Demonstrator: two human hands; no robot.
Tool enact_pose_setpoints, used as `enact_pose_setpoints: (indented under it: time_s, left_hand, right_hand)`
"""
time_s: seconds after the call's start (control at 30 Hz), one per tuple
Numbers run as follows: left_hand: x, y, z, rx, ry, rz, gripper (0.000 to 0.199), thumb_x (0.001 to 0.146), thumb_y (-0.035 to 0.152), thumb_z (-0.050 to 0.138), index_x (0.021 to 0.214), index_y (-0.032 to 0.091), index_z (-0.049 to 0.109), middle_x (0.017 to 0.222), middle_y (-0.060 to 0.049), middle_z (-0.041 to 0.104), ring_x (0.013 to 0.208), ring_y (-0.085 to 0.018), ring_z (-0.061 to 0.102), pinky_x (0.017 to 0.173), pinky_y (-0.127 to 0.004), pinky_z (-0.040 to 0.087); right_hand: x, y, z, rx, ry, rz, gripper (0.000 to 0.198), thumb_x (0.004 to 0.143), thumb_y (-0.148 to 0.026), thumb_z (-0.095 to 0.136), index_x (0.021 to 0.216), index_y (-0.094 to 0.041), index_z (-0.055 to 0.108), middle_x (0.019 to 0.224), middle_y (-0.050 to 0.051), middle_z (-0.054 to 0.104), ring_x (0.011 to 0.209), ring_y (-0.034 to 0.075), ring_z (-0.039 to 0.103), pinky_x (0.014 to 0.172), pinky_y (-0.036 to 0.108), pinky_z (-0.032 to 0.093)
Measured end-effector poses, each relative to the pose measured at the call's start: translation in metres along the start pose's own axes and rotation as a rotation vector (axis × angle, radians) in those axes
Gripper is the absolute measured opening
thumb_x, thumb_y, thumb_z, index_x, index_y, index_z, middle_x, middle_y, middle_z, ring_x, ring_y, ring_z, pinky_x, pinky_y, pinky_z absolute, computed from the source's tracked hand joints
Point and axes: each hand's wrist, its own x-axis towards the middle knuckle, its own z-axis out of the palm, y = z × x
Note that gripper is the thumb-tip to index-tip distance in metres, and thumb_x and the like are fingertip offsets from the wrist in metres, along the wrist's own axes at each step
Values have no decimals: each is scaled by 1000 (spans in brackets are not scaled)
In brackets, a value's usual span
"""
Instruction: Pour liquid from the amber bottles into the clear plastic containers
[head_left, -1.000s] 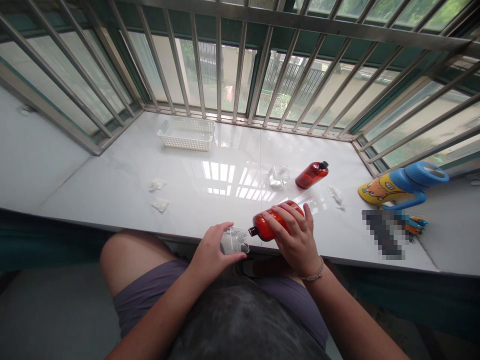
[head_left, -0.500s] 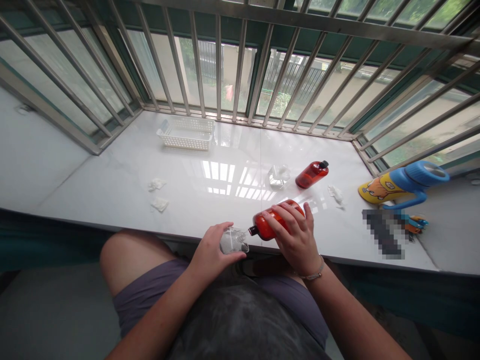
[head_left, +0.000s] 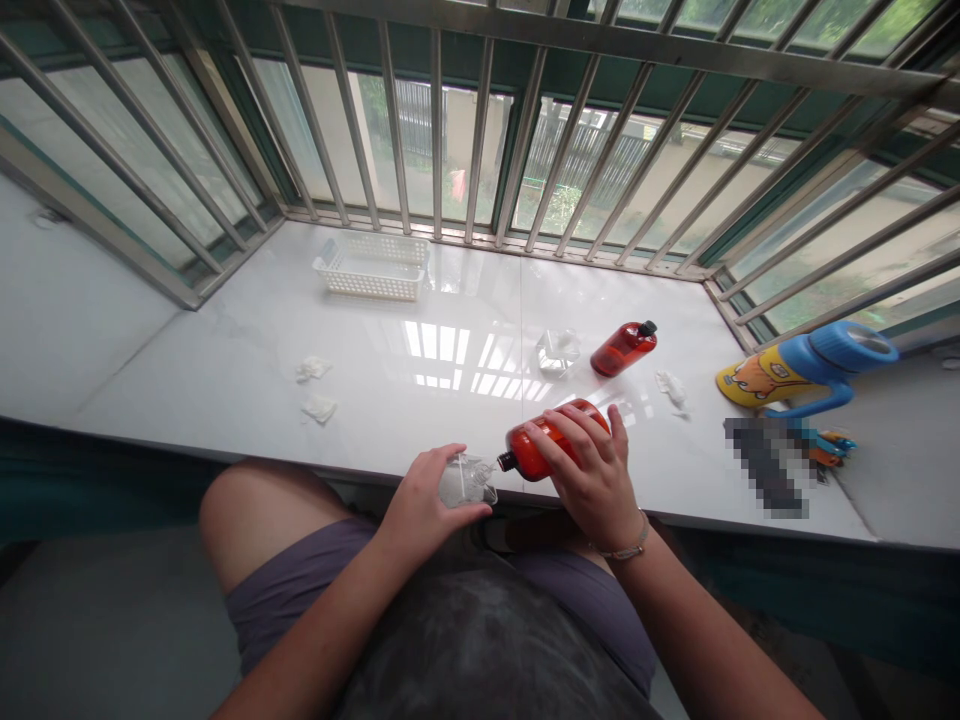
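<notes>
My left hand (head_left: pixel 422 497) is closed around a small clear bottle (head_left: pixel 465 482), just off the table's front edge. Tilted towards it is a red-brown bottle (head_left: pixel 531 452) with a black neck, gripped from above by my right hand (head_left: pixel 589 465). The two bottle mouths face each other, and a thin stream of clear liquid seems to run between them. Beyond my right hand stands a second red-brown bottle (head_left: pixel 624 349) with a black cap. Beside that one is another clear square bottle (head_left: pixel 557 355) on the white tabletop (head_left: pixel 420 420).
A white perforated basket (head_left: pixel 373 270) sits at the back left. Crumpled tissues (head_left: pixel 319 408) lie at the left, another tissue (head_left: pixel 672 392) at the right. A blue and yellow flask (head_left: pixel 802 365) stands far right, near a blurred dark object (head_left: pixel 766 468). Metal bars (head_left: pixel 487 140) line the window.
</notes>
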Motion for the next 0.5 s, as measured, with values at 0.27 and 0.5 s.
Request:
enact_pose_setpoints:
  time_s: [0.27, 0.5]
  left_hand:
    - [0, 0, 0, 2, 1, -3, 79, 70, 38, 102, 139, 29, 64, 130, -8, 74, 124, -33, 71, 111, -52, 58]
    - [0, -1, 1, 2, -9, -21, 80, 71, 37, 102, 140, 29, 63, 132, -8, 73, 125, -33, 71, 112, -52, 57]
  right_hand:
    - [1, 0, -1, -4, -9, 8, 57, 103, -13, 68, 155, -35, 58, 147, 6, 71, 145, 28, 59, 138, 67, 20]
    - [2, 1, -1, -7, -3, 5, 56, 104, -13, 67, 155, -35, 59, 145, 6, 71, 144, 28, 60, 137, 67, 20]
